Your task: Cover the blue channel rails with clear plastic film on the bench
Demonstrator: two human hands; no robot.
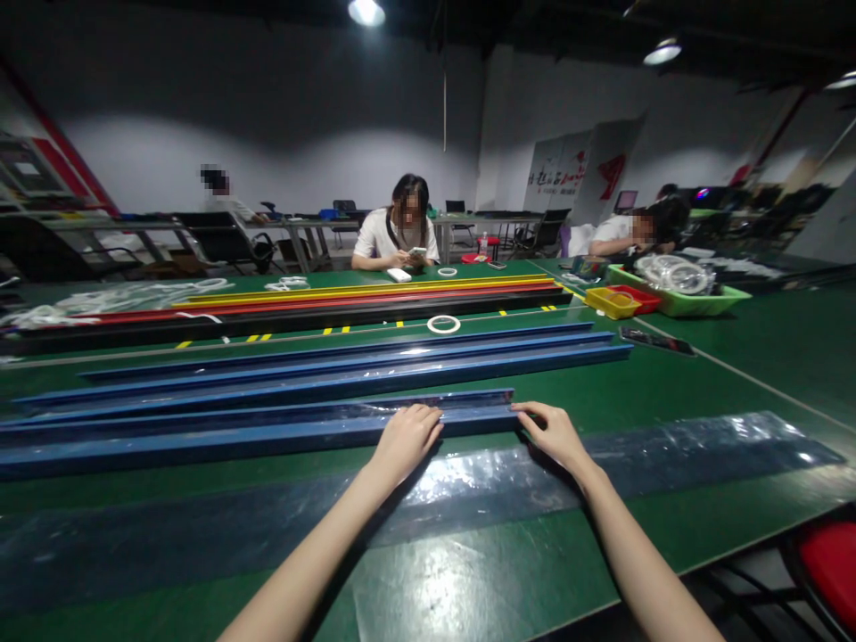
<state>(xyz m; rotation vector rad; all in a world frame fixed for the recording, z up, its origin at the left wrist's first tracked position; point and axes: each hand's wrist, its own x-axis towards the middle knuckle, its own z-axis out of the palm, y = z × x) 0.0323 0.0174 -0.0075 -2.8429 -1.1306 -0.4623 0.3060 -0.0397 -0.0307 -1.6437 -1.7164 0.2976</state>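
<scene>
A long blue U-shaped channel [267, 437] lies nearest of the blue lengths on the green table, its right end in front of me. My left hand [409, 437] is closed over its near wall, fingers reaching into the trough. At the channel's right end, my right hand [554, 432] pinches the corner with thumb and fingertips; the exact contact is small. Below both hands a clear plastic sleeve [461, 486] stretches flat across the table. Behind the held channel are more blue channels [428, 361], lying side by side.
Yellow, red and black strips [374, 299] lie farther back, near a white tape roll [444, 325]. Coiled white tubing [134, 294] sits at left. A phone [659, 341], a yellow tray [612, 303] and a green basket [715, 301] stand right. Across the table, a person [394, 232] holds a phone.
</scene>
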